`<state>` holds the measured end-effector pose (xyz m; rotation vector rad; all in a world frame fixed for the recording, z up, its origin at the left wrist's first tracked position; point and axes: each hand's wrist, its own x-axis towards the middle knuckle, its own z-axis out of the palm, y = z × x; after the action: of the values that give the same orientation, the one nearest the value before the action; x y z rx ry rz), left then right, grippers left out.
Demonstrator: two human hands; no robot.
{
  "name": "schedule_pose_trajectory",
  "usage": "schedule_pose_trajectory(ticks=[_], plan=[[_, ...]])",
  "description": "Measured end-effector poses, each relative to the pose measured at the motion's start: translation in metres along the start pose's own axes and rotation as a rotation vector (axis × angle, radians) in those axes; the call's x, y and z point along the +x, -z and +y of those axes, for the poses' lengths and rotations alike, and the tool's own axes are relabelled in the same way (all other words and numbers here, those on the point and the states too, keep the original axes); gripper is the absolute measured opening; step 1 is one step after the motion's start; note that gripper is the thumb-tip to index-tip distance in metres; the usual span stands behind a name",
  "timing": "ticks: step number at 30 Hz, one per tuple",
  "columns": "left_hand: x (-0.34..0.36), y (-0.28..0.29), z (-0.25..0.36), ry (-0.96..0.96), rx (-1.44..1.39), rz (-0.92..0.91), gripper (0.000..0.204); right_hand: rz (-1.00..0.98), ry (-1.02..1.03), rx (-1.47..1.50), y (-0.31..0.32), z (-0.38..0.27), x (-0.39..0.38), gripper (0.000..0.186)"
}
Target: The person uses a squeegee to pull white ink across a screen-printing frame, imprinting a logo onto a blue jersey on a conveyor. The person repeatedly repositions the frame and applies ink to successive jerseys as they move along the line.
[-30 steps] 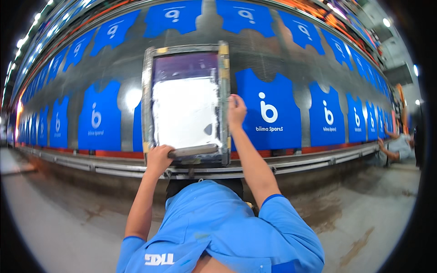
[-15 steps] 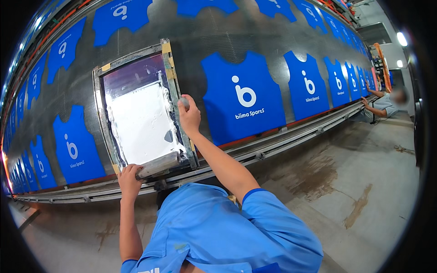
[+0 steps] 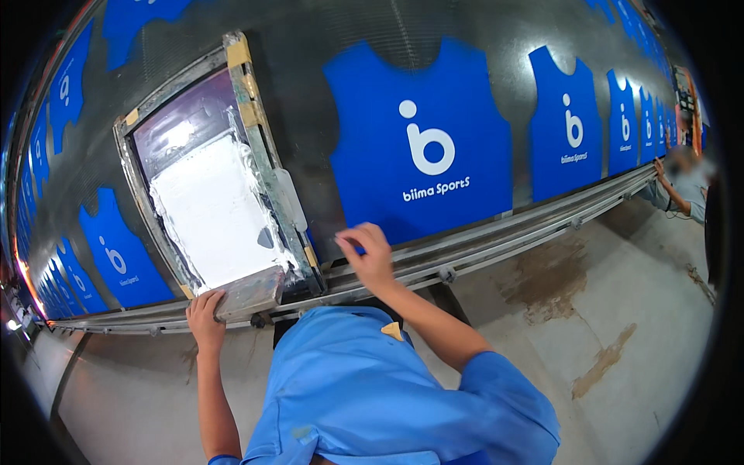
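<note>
"What's new?"

"The right hand (image 3: 368,252) has come off the right side of the screen frame (image 3: 267,159). It's above the near edge now, fingers curled, nothing visible in them; I can't tell whether the tips meet."

"And the left hand (image 3: 206,318)?"

"Clamped over the left end of the grey bar (image 3: 256,294), at the frame's near end. So, as I judge it, only that hand steadies things for the moment."

"Where's the frame itself?"

"On the dark surface (image 3: 302,62), between the left vest (image 3: 136,240) and the right vest (image 3: 418,155), white paste (image 3: 205,205) spread across its nearer part."

"Any room?"

"A dark strip parts the frame from the right vest; the left side looks tighter. Metal rails (image 3: 418,267) bound the near edge, just below the right hand. Far beyond the frame, more dark surface shows."
</note>
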<state>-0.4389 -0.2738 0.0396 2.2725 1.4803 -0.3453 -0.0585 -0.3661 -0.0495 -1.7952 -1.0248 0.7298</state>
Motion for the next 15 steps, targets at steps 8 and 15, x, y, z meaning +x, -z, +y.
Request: schedule_pose_trajectory(ticks=[8, 15], plan=[[0.014, 0.012, -0.009, -0.012, -0.013, -0.036, 0.060, -0.180, 0.195, -0.453, 0.059, 0.043, -0.057, 0.013], [0.023, 0.001, -0.024, -0.057, 0.011, 0.004, 0.055, -0.132, 0.233, -0.417, 0.049, 0.059, -0.061, 0.015]])
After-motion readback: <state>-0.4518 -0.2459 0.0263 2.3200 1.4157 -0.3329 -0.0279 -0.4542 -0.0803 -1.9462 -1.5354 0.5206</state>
